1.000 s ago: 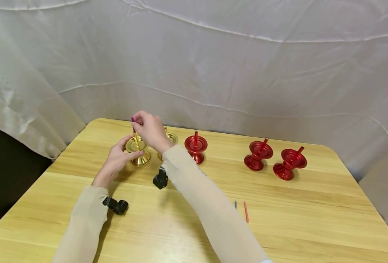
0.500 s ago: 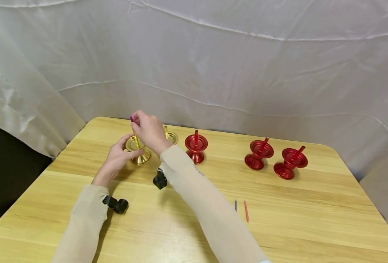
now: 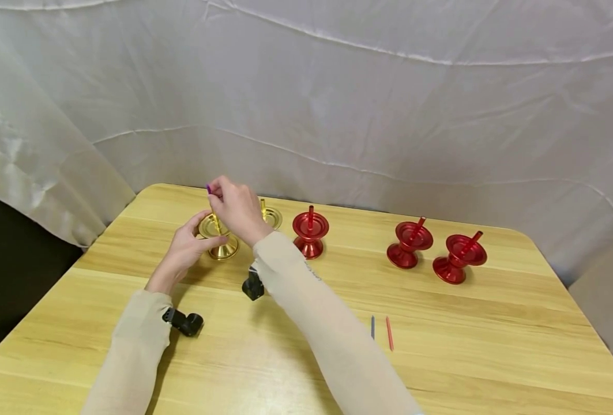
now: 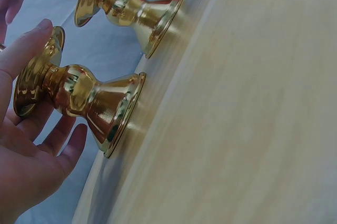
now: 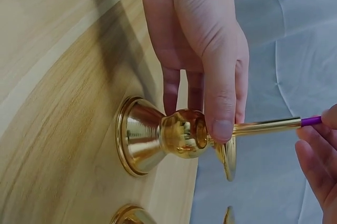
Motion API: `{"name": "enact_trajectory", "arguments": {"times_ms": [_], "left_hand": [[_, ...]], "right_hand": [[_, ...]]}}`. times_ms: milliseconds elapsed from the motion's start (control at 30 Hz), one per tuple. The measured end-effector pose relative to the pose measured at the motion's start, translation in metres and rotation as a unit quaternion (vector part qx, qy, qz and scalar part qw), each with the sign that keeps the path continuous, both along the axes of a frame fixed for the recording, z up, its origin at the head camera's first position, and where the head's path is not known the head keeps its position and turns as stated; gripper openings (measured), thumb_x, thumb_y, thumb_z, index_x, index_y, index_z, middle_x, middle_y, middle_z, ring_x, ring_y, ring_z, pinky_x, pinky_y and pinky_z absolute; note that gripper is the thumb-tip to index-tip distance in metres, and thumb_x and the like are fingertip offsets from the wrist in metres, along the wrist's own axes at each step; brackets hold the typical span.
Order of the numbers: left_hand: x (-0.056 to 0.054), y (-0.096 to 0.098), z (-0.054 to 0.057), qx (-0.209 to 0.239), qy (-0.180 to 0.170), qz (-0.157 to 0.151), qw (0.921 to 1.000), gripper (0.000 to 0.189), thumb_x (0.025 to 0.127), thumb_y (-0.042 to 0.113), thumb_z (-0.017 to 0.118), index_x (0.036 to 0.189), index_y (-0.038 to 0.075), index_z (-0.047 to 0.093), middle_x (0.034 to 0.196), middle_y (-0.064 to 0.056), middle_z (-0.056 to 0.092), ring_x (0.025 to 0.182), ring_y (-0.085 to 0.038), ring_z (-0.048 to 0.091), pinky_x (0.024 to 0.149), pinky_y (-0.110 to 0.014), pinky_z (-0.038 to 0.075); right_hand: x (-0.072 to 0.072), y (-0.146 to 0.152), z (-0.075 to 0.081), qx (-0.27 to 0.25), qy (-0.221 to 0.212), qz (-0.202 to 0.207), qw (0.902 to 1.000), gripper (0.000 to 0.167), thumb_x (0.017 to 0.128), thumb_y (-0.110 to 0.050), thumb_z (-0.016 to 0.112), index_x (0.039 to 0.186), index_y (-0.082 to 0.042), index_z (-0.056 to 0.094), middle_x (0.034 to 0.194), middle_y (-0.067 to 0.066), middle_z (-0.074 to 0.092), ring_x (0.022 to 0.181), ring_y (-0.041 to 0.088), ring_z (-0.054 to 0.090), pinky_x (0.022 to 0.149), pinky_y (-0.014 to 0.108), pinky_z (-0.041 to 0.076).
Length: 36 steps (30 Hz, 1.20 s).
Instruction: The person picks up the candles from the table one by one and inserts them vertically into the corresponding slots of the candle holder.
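Observation:
At the left back of the table, my left hand (image 3: 184,248) holds a gold candle holder (image 4: 79,92) by its dish, thumb on the near side and fingers around the far side. The holder stands upright on its flared base. My right hand (image 3: 240,212) is above it, pinching a slim purple candle (image 5: 310,121) between thumb and fingers. In the right wrist view, the candle's lower end sits at the mouth of the holder's gold tube (image 5: 271,125), in line with it. The right fingers hide the candle's upper part there.
A second gold candle holder (image 3: 273,217) stands just right of the held one, partly behind my right hand. Farther right are three red candle holders (image 3: 310,226). A blue candle (image 3: 372,326) and a pink candle (image 3: 390,334) lie near my right sleeve. A pale curtain (image 3: 337,115) hangs behind the table.
Less purple shows below my right fingers than a second ago, and the fingers are now closer to the tube. My left hand keeps its grip on the dish, and the holder stays put.

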<state>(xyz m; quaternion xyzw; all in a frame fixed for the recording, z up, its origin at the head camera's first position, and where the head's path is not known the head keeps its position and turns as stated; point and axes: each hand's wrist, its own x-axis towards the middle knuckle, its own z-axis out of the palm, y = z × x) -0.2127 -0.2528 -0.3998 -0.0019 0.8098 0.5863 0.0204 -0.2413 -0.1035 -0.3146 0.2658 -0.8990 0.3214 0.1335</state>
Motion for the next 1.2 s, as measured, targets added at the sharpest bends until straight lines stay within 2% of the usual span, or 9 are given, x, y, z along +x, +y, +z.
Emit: {"name": "enact_trajectory", "arguments": {"times_ms": [167,367,700,1000,1200], "left_hand": [[0.000,0.001,-0.001,0.010,0.001,-0.004,0.9999,0.085,0.084,0.021,0.076,0.152,0.009,0.027,0.149,-0.020,0.034,0.137,-0.033,0.027,0.111,-0.053,0.020],[-0.001,0.003,-0.003,0.015,0.005,-0.004,0.9999,0.087,0.085,0.016,0.075,0.154,0.009,0.022,0.151,-0.023,0.031,0.136,-0.035,0.029,0.111,-0.052,0.021],[-0.003,0.000,-0.003,0.012,0.007,-0.007,0.9999,0.088,0.085,0.015,0.075,0.155,0.011,0.021,0.149,-0.025,0.033,0.133,-0.037,0.033,0.111,-0.052,0.023],[-0.001,-0.002,0.003,-0.020,0.002,-0.010,0.9998,0.096,0.084,0.022,0.077,0.155,0.009,0.014,0.156,-0.020,0.021,0.141,-0.036,0.020,0.114,-0.052,0.014],[0.000,-0.003,0.006,-0.032,0.001,-0.014,0.9994,0.098,0.087,0.025,0.074,0.155,0.007,0.005,0.157,-0.023,0.015,0.141,-0.038,0.016,0.114,-0.053,0.014]], "right_hand": [[-0.001,0.003,-0.003,-0.035,-0.038,0.009,0.9986,0.016,0.096,-0.020,0.061,0.109,-0.011,0.067,0.101,-0.002,0.071,0.087,0.007,0.065,0.074,0.014,0.046],[-0.003,0.009,-0.004,-0.104,-0.079,0.028,0.9910,0.021,0.096,-0.019,0.063,0.112,-0.006,0.068,0.104,0.003,0.071,0.091,0.010,0.065,0.076,0.013,0.047],[-0.002,0.033,0.017,-0.123,-0.069,0.060,0.9883,0.023,0.097,-0.015,0.060,0.116,-0.003,0.067,0.109,0.006,0.070,0.096,0.012,0.064,0.080,0.013,0.047],[0.007,0.064,0.045,-0.120,-0.057,0.063,0.9891,0.024,0.096,-0.015,0.061,0.116,-0.004,0.067,0.110,0.005,0.070,0.096,0.011,0.064,0.081,0.014,0.048],[0.015,0.086,0.053,-0.138,-0.042,0.071,0.9870,0.022,0.095,-0.014,0.063,0.114,-0.004,0.068,0.108,0.005,0.070,0.094,0.011,0.064,0.078,0.016,0.050]]}}
